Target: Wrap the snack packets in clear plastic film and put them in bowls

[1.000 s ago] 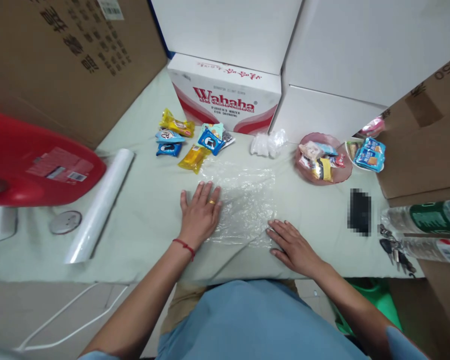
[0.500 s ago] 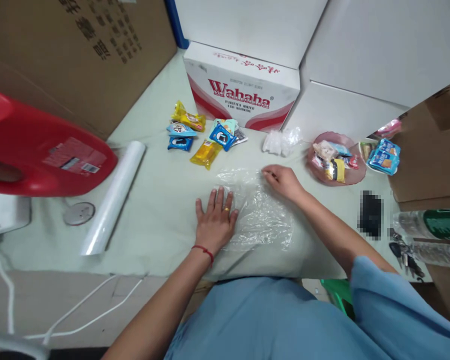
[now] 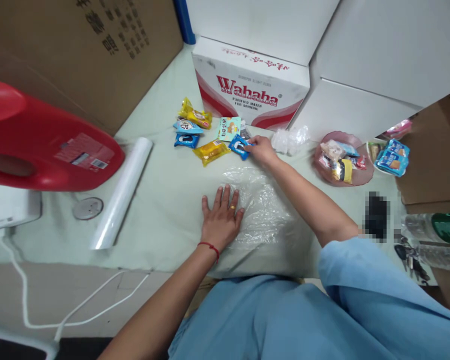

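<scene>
My left hand (image 3: 222, 217) lies flat with its fingers spread, on the left edge of a clear plastic sheet (image 3: 264, 210). The sheet is spread, wrinkled, over the pale tablecloth. Beyond it, my right hand (image 3: 261, 150) pinches the right end of a small blue snack packet (image 3: 240, 146). Around that packet are a light green packet (image 3: 228, 129) and a yellow packet (image 3: 211, 152). Farther left lie another yellow packet (image 3: 195, 116), a light blue packet (image 3: 188, 126) and a dark blue packet (image 3: 186, 140).
A roll of clear film (image 3: 122, 195) and a red jug (image 3: 52, 145) stand left. A Wahaha carton (image 3: 251, 90) is at the back. On the right are crumpled plastic (image 3: 290, 140), a pink bowl (image 3: 362, 175) of snacks, keys (image 3: 410, 260) and bottles (image 3: 448, 226).
My right hand has moved from the sheet's far edge up and left to the blue packet, which now sits slightly right, off the light green one. My left hand stays flat.
</scene>
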### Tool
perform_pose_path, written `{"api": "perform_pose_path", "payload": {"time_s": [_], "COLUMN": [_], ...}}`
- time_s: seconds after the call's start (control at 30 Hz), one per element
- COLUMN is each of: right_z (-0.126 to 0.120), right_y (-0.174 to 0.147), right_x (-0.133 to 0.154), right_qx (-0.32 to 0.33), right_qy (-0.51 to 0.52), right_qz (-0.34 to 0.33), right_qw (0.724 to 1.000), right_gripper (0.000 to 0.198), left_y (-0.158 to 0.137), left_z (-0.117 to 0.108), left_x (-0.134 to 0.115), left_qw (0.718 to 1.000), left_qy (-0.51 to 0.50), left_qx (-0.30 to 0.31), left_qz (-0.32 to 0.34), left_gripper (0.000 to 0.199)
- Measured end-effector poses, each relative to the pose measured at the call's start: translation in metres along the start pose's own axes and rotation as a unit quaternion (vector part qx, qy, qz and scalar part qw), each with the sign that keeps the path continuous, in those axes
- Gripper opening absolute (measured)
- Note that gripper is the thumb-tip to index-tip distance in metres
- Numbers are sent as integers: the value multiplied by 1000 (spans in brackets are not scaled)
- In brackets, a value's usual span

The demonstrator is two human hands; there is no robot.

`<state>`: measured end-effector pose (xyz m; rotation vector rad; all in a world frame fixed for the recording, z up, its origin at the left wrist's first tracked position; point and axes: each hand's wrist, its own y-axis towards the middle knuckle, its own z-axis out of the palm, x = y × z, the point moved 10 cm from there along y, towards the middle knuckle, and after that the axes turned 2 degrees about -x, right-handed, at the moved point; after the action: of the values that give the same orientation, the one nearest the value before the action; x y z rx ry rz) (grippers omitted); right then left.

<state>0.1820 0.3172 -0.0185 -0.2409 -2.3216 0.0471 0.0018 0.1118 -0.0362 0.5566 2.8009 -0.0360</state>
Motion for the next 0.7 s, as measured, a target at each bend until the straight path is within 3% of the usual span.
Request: {"api": "perform_pose_path", "payload": {"time_s": [0.1,0.17,0.3,0.47,0.6,0.7], "right_z": [-14,-26,-38,-11,-3,-27], "right_y": [-18,-20,10,50,57,42], "right_x": [-27,-32,-13,-2,-2,1], "right_qx": [104,125,17,-58,-51,-72], "right_qy": [-12,-58,-151,-162,-85,-50], "right_qz": [0,-20,-54,34,65,32], "right_qw": [995,990,987,985,993,996], "right_gripper": [22,23,29,41,20,3], "left_y": [0,0,-1,0,0,0], "left_z": [1,2,0,-2,-2,-2], "left_x": [0,1,1,-1,0,0], "left_qw": [1000,1000,1000,1000,1000,1000], "left_qy": [-6,-6,-3,9,12,8], "left_qx": [2,0,-7,-8,-5,-1], "left_qz": [3,3,-1,4,0,-1], "left_gripper": [62,62,60,60,61,61]}}
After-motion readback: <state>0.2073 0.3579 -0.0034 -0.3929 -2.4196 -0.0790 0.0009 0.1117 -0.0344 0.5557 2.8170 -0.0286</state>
